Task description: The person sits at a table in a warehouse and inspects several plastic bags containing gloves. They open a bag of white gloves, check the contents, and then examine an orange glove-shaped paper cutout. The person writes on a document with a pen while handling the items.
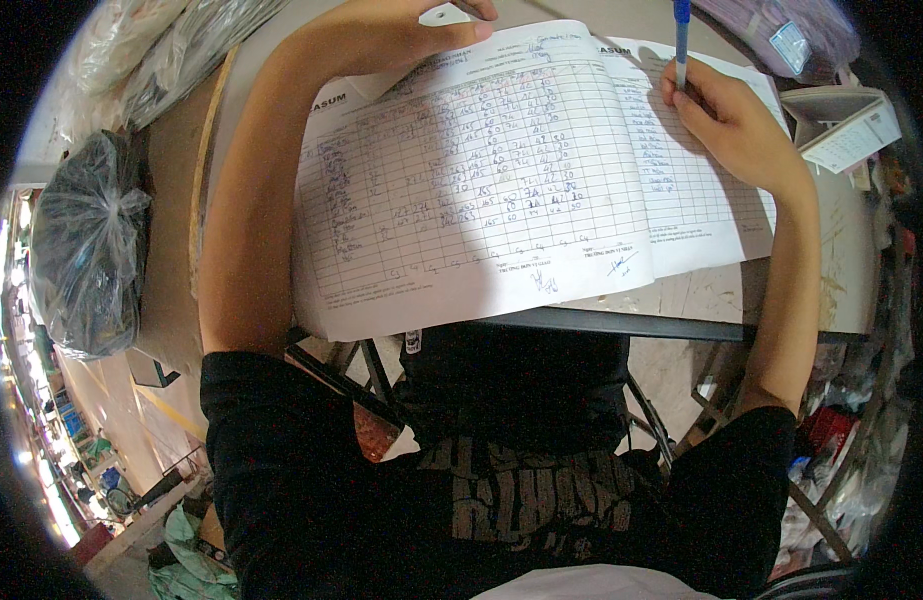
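Observation:
My right hand grips a pen with a blue upper end and a pale lower part. Its fingers are closed around the pen, over the right-hand sheet, which bears a column of handwriting. My left hand lies at the top edge of a filled-in form, its thumb and a finger apart, the rest cut off by the picture's edge. Beside those fingers shows a small white piece with a dark hole. The form overlaps the right-hand sheet, carries handwritten figures in a grid, and has signatures near its lower edge.
The table's dark front edge runs before my lap. A dark plastic bag bulges at the left, with clear plastic wrapping behind. At right stand a small desk calendar and plastic-wrapped goods.

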Demonstrator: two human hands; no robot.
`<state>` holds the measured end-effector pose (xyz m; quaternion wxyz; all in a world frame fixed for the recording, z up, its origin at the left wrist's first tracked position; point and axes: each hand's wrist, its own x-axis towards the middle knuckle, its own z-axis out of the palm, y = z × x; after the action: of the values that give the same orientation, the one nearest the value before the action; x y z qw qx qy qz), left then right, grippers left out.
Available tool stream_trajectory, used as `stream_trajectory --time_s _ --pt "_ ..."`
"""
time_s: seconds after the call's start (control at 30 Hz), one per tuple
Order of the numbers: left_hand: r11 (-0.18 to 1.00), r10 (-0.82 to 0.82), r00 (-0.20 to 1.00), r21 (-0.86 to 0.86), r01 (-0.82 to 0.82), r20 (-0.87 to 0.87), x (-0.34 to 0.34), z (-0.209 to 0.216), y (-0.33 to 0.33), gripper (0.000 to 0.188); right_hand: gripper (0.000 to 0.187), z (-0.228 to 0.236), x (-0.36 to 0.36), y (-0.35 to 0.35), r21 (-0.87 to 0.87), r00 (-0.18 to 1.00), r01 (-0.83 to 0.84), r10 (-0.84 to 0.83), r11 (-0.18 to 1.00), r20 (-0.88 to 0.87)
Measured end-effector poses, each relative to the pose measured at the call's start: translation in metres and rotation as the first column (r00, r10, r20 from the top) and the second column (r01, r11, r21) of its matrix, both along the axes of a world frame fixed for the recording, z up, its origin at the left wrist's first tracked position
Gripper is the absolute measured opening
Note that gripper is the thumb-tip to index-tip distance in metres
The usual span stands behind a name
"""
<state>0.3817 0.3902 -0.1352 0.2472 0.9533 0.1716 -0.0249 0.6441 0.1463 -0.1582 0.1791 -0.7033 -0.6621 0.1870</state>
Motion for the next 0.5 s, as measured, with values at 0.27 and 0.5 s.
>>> stream_trajectory --time_s 0.27,0.5 --pt "1.000 0.012 1.000 0.013 -0.012 -0.025 0.0007 0.0023 -0.0024 0.041 0.019 0.0001 0.0005 -0.0009 -0.018 0.998 0.002 -0.003 1.000 -0.055" --pt "1.000 0.026 0.999 0.006 -0.026 -0.044 0.0014 0.0032 -0.0039 0.041 0.018 -0.0016 0.0030 0.0008 0.002 0.999 -0.026 0.026 1.000 -0.037"
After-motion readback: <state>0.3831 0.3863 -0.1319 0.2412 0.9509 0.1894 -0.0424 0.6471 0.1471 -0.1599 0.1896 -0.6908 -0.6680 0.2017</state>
